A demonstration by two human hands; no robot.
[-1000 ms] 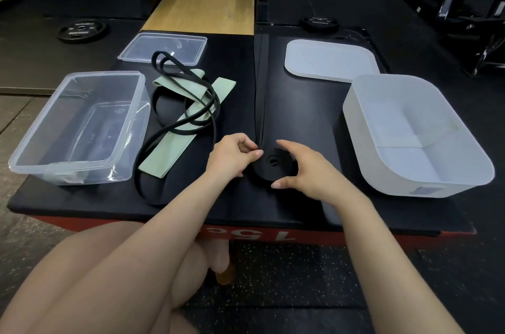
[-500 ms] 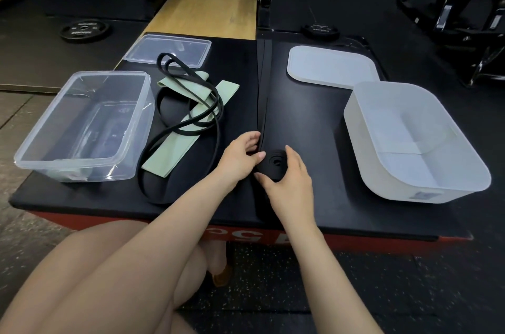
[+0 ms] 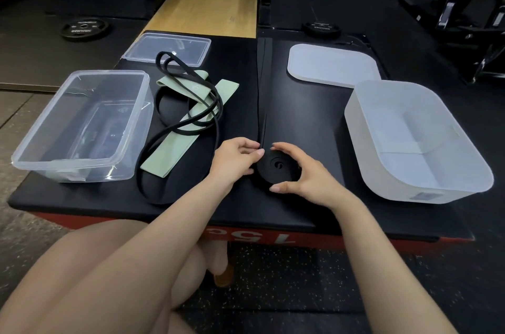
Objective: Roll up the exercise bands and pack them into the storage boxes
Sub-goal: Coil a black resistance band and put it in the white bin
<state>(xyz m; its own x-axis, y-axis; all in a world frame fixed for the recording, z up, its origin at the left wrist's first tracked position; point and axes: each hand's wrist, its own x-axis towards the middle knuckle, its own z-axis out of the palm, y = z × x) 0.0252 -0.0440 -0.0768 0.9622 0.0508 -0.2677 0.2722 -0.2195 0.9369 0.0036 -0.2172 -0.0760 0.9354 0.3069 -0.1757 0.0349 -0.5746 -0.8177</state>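
On the black table (image 3: 300,104), rolled black band (image 3: 277,167) — between both hands' grip

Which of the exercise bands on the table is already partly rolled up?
The wide black band between the two hands: its near end is wound into a coil. The green band and the thin black loop band lie loose and unrolled to the left.

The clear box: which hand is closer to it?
Left. The left hand lies right of the clear box, past the loose bands; the right hand is farther right.
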